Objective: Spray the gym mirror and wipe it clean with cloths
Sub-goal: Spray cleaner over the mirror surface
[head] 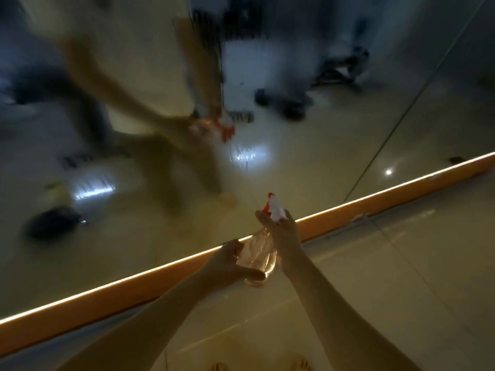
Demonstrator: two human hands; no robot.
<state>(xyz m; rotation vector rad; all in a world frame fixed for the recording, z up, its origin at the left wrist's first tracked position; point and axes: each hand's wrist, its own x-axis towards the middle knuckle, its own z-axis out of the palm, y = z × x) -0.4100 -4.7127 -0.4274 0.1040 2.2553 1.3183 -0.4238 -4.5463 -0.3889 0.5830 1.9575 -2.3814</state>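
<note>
Toes (pixel 301 366) cut off at bottom edge | left hand (pixel 233 265) cups spray bottle (pixel 257 257) base | right hand (pixel 284 232) grips its neck, trigger hidden | mirror (pixel 294 162) reflection blurred | lit orange plinth (pixel 361 207) beneath.

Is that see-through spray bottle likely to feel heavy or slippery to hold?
The spray bottle looks like thin clear plastic, so probably light, though its fill level is unclear. Its smooth wall may be slippery if wet; the left hand cups its base while the right hand grips the neck.
</note>
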